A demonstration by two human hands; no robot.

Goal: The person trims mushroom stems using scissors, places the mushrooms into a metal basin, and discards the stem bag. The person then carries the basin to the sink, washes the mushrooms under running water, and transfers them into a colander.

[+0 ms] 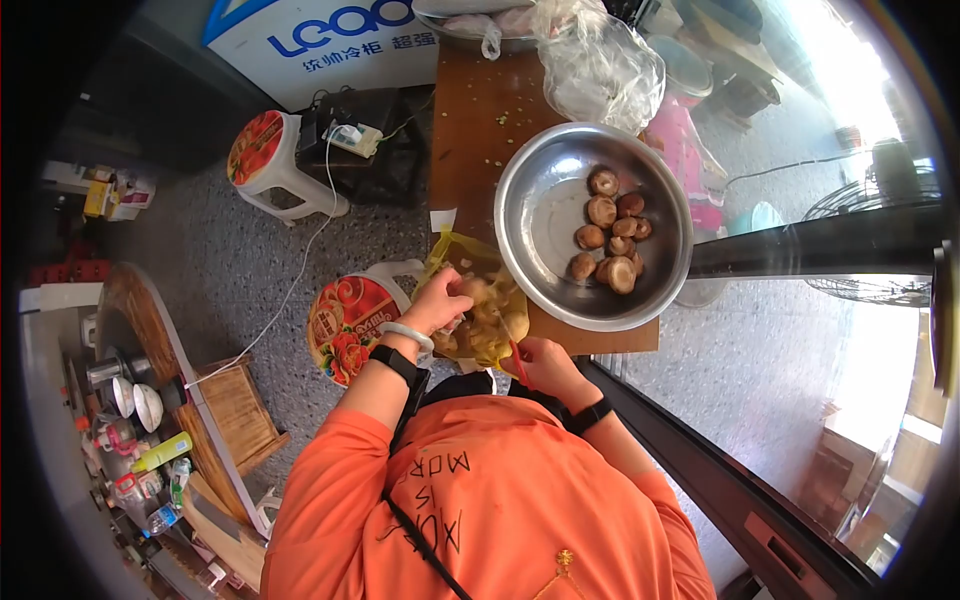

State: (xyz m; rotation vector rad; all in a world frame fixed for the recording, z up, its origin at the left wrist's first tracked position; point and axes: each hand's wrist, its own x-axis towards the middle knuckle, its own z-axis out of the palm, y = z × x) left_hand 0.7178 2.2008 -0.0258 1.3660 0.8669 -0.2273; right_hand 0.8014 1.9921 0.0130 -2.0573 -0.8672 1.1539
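A yellow plastic bag (462, 248) lies open at the table's near edge, with several pale-brown lumps inside that look like mushrooms. My left hand (440, 302) is over the bag, its fingers closed together; what they pinch is hard to make out. My right hand (550, 370), just below the bag's right side, is closed around a slim red-handled tool (518, 362). Its working end is hidden against the bag. A round tan piece (517, 325) shows near the tool's tip. Right beyond my hands, a steel basin (535, 225) holds several brown mushrooms (601, 211) on its right side.
The basin stands on a brown wooden table (468, 130) scattered with small scraps. Clear plastic bags (605, 75) lie at its far end. Two stools with red printed tops (350, 325) stand left of it. A white cable (310, 245) crosses the floor. Glass panels are on the right.
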